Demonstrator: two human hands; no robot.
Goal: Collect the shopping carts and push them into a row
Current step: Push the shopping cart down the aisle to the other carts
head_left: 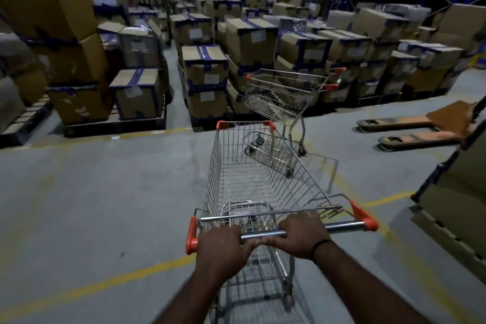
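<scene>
An empty wire shopping cart (263,179) with orange corner caps stands right in front of me on the grey floor. My left hand (221,247) and my right hand (302,234) both grip its metal handle bar (342,226), close together left of the bar's middle. A second empty cart (284,97) stands a short way ahead and slightly right, turned sideways, its handle to the right. The near cart's front edge almost reaches the far cart's wheels.
Stacks of taped cardboard boxes (205,79) on pallets fill the back and left. An orange pallet jack (410,130) lies on the floor at the right. A large box (457,192) stands at the near right. Yellow lines (105,281) cross the floor.
</scene>
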